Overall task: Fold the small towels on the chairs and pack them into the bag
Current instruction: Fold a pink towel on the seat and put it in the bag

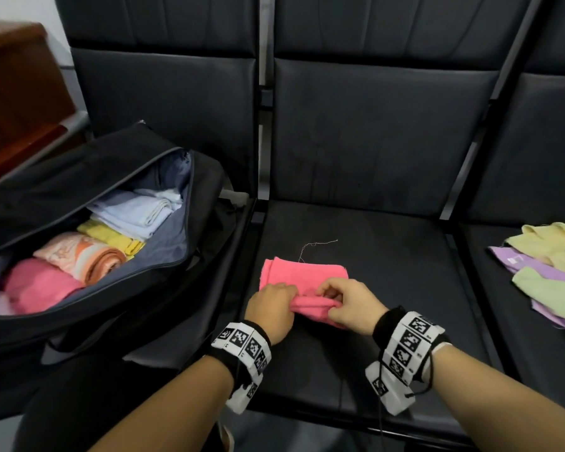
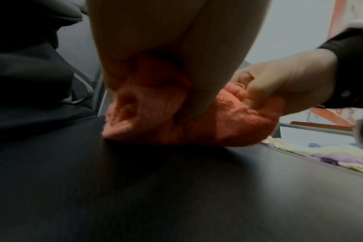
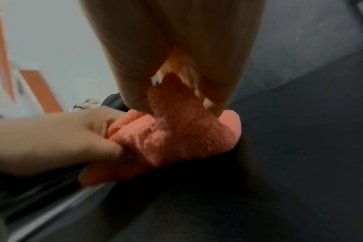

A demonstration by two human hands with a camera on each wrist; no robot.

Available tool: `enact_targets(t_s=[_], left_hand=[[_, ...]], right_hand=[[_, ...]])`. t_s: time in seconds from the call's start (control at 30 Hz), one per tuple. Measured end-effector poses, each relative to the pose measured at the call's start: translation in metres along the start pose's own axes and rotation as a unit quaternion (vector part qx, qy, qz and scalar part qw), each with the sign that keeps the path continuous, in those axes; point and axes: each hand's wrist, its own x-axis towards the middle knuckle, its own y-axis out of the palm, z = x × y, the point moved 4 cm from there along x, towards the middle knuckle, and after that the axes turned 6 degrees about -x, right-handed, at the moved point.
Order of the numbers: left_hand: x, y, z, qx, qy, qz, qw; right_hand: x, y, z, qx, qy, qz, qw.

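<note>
Both hands, left (image 1: 272, 305) and right (image 1: 349, 303), pinching near edge of pink towel (image 1: 304, 272) on middle seat (image 1: 388, 288). Open bag (image 1: 177, 256) left; loose towels (image 1: 548, 272) right.

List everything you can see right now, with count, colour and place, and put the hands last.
Towel being folded: one, pink, on the middle chair seat, a loose thread trailing from its far edge.
Bag: one, black, open, on the left chair seat.
Packed towels: at least four, pink, orange-striped, yellow and pale blue, folded or rolled inside the bag.
Loose towels: several, yellow, purple and green, heaped on the right chair seat; exact count unclear.
Chairs: three joined seats, black, across the view.
Cabinet: one, brown wood, far left behind the bag.
Left hand: grips the near-left edge of the pink towel.
Right hand: pinches its near-right edge.
</note>
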Motion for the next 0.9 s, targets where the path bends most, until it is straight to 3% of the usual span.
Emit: enact_targets(t_s=[0.1,0.2,0.37,0.53,0.67,0.8,0.9], left_hand=[[0.002,-0.008,0.006,-0.066,-0.014,0.003,0.998],[0.004,-0.012,0.011,-0.111,-0.017,0.008,0.994],[0.009,-0.021,0.02,-0.096,-0.016,-0.006,0.995],[0.016,-0.034,0.035,-0.268,-0.069,-0.017,0.961],[0.026,-0.029,0.045,-0.308,-0.1,-0.042,0.945],[0.033,-0.014,0.059,-0.263,-0.117,-0.101,0.952],[0.037,-0.007,0.061,-0.264,-0.127,-0.097,0.951]], right_hand=[[-0.002,0.014,0.001,-0.103,-0.024,0.06,0.993],[-0.001,0.022,-0.001,-0.2,-0.044,0.066,0.977],[0.009,0.0,-0.011,-0.116,0.021,-0.024,0.993],[0.018,-0.021,-0.02,-0.015,0.046,-0.115,0.992],[0.03,-0.023,-0.037,0.006,0.088,-0.165,0.982],[0.038,-0.014,-0.061,-0.006,0.178,-0.118,0.977],[0.045,-0.011,-0.072,0.017,0.197,-0.082,0.977]])
